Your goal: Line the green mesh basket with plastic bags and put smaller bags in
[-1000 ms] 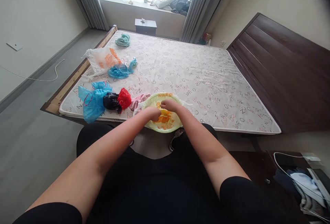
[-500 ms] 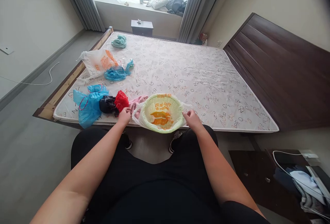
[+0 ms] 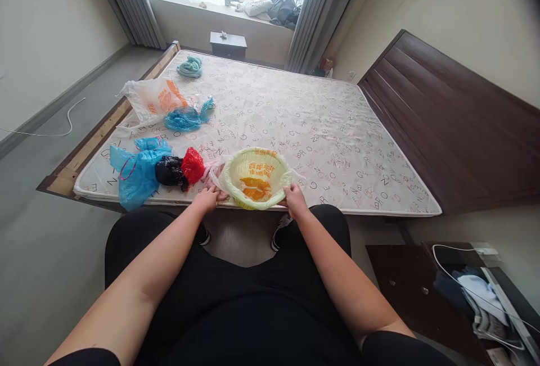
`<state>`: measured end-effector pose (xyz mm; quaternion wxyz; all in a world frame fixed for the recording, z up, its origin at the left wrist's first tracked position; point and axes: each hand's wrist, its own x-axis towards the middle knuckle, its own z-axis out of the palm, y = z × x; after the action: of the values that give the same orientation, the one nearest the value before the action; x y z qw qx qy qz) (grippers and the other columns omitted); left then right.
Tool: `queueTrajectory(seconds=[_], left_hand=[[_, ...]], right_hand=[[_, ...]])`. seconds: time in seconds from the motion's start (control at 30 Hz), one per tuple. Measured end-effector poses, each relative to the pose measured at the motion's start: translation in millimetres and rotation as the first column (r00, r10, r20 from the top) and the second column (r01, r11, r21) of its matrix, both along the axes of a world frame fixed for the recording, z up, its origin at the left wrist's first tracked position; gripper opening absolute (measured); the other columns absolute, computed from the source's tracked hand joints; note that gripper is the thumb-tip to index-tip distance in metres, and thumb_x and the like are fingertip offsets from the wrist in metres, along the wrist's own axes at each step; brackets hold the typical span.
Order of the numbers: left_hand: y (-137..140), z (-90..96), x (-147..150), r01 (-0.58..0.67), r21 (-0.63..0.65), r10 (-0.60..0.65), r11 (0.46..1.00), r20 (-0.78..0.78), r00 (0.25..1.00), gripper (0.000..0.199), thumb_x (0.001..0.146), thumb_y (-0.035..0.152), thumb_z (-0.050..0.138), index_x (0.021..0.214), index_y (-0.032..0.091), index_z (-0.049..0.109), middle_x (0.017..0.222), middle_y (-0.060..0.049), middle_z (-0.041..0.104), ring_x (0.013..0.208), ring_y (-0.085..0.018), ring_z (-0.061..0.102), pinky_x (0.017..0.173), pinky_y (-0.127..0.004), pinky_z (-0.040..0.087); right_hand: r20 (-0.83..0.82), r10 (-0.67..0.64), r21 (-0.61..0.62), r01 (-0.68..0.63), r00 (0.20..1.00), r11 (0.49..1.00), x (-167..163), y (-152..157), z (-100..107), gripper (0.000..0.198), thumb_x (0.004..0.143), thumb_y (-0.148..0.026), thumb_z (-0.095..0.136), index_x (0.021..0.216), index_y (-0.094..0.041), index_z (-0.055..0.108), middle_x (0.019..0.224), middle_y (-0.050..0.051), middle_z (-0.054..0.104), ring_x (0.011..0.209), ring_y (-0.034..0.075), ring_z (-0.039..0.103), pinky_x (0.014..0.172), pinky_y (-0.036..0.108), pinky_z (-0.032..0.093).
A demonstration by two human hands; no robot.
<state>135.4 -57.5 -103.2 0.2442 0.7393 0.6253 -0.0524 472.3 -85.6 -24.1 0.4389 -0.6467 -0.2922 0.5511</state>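
Note:
A pale yellow-green basket (image 3: 236, 180) stands at the near edge of the mattress, lined with a thin white plastic bag (image 3: 261, 170) with orange print. The bag's top is folded over the rim, and its loose handles hang out at both sides. My right hand (image 3: 296, 202) grips the basket's right rim, thumb on top. Left of the basket, my left hand (image 3: 206, 200) reaches forward with fingers extended, touching a pink cloth (image 3: 213, 177) beside the bag's handle. Further left lie a red plastic bag (image 3: 193, 165), a black plastic bag (image 3: 170, 171) and a blue plastic bag (image 3: 141, 172).
The patterned mattress (image 3: 304, 113) fills the bed frame. Another blue bag (image 3: 183, 118), a white-and-orange bag (image 3: 154, 99) and a teal cloth (image 3: 190, 66) lie on its left side. A dark headboard (image 3: 447, 113) and a cluttered bedside cabinet (image 3: 407, 281) are at right.
My right hand has gone from pinching the bag at the rim to gripping the basket's side. My left hand has shifted lower, closer to the basket. The basket tilts slightly.

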Motion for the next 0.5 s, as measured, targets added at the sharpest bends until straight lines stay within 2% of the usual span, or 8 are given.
queueTrajectory(seconds=[0.07,0.13,0.2,0.27,0.33,0.4,0.43,0.5], left_hand=[[6.6,2.9,-7.5,0.005,-0.031,-0.005,1.0,0.004,1.0,0.05,0.084,0.03,0.064,0.133,0.023,0.068,0.148,-0.015,0.056,0.127,-0.037,0.059,0.106,-0.044,0.046],[13.6,13.4,-14.9,-0.069,0.042,0.067,0.997,0.05,0.997,0.045,0.09,0.031,0.058,0.133,0.023,0.068,0.141,-0.013,0.062,0.123,-0.032,0.062,0.104,-0.038,0.047],[19.8,28.8,-25.4,-0.188,0.144,0.18,0.972,0.069,0.981,0.043,0.096,0.036,0.049,0.132,0.019,0.067,0.13,-0.016,0.066,0.118,-0.032,0.064,0.1,-0.038,0.049],[24.5,44.8,-40.1,-0.311,0.248,0.308,0.918,0.05,0.95,0.044,0.099,0.036,0.042,0.13,0.016,0.067,0.123,-0.02,0.066,0.112,-0.034,0.066,0.096,-0.042,0.05],[27.5,56.5,-56.6,-0.406,0.364,0.428,0.838,0.024,0.904,0.044,0.098,0.033,0.042,0.13,0.016,0.067,0.122,-0.022,0.063,0.108,-0.036,0.066,0.093,-0.045,0.051],[29.0,59.9,-70.0,-0.437,0.423,0.482,0.794,0.001,0.876,0.043,0.096,0.032,0.045,0.131,0.017,0.066,0.126,-0.021,0.061,0.106,-0.036,0.067,0.091,-0.045,0.051],[29.5,58.1,-74.1,-0.415,0.409,0.46,0.813,-0.014,0.888,0.043,0.096,0.032,0.046,0.13,0.019,0.067,0.13,-0.02,0.059,0.106,-0.035,0.067,0.092,-0.044,0.052],[30.0,48.3,-76.6,-0.316,0.327,0.343,0.891,-0.026,0.939,0.039,0.095,0.032,0.049,0.126,0.023,0.07,0.141,-0.015,0.055,0.108,-0.031,0.068,0.095,-0.04,0.051]], right_hand=[[-0.003,0.018,0.009,-0.018,1.0,1.0,-8.5,2.2,0.0,0.014,0.087,-0.03,0.057,0.097,-0.026,0.048,0.086,0.001,0.065,0.061,0.015,0.064,0.046,0.026,0.053],[-0.007,0.049,0.0,-0.049,0.999,0.999,-13.5,3.1,1.1,0.017,0.088,-0.031,0.059,0.099,-0.026,0.048,0.089,0.002,0.066,0.059,0.015,0.063,0.046,0.026,0.054],[-0.009,0.062,-0.019,-0.062,0.998,0.998,-14.3,2.4,2.5,0.019,0.088,-0.034,0.061,0.099,-0.026,0.048,0.089,0.001,0.064,0.055,0.013,0.061,0.044,0.027,0.053],[0.01,0.04,-0.031,-0.04,0.999,0.999,-11.3,0.5,3.6,0.024,0.087,-0.038,0.063,0.098,-0.026,0.046,0.086,-0.001,0.06,0.049,0.012,0.058,0.04,0.027,0.051],[0.043,0.002,-0.015,-0.001,0.999,1.0,-6.4,-2.2,4.3,0.03,0.087,-0.044,0.066,0.097,-0.026,0.044,0.081,-0.004,0.056,0.044,0.01,0.054,0.036,0.025,0.047],[0.069,-0.04,0.027,0.038,0.997,0.999,-1.4,-5.2,4.9,0.034,0.085,-0.048,0.068,0.096,-0.026,0.043,0.077,-0.006,0.054,0.042,0.009,0.05,0.033,0.023,0.042],[0.073,-0.058,0.047,0.055,0.996,0.997,0.6,-6.8,5.0,0.035,0.084,-0.049,0.068,0.096,-0.026,0.044,0.075,-0.006,0.053,0.042,0.008,0.048,0.033,0.022,0.041],[0.068,-0.082,0.071,0.077,0.994,0.995,3.4,-10.2,5.1,0.033,0.084,-0.047,0.067,0.095,-0.026,0.044,0.072,-0.007,0.051,0.041,0.008,0.046,0.033,0.02,0.038]])
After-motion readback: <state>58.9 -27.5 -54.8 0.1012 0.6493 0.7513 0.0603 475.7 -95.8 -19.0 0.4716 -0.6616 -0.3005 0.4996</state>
